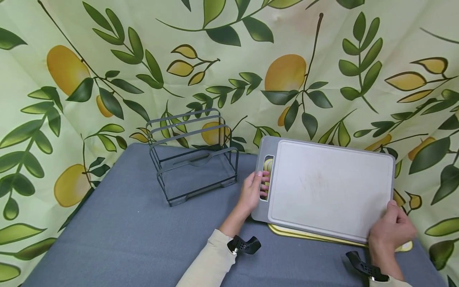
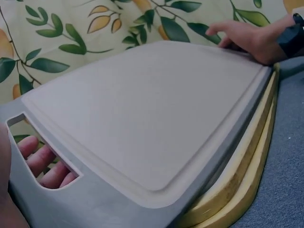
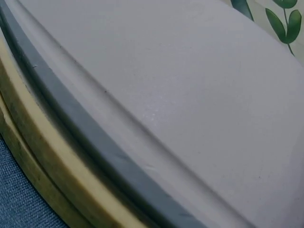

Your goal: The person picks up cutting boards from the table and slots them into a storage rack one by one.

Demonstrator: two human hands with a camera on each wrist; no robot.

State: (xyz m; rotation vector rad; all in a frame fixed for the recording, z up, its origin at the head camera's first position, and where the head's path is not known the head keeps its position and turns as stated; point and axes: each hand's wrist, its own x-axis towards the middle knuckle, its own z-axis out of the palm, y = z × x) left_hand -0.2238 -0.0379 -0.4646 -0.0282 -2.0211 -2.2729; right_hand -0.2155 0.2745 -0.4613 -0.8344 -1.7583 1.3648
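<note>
Yellow board (image 3: 33, 156) under grey board (image 3: 190, 85) – rack (image 1: 191, 155) head cam only

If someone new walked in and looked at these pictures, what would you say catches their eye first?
Most striking is the grey cutting board at the right of the blue-grey table, gripped by the left hand through its handle slot and by the right hand at its near right corner. It lies over yellow boards stacked beneath. To its left stands a dark wire rack, before a lemon-print cloth backdrop.
</note>
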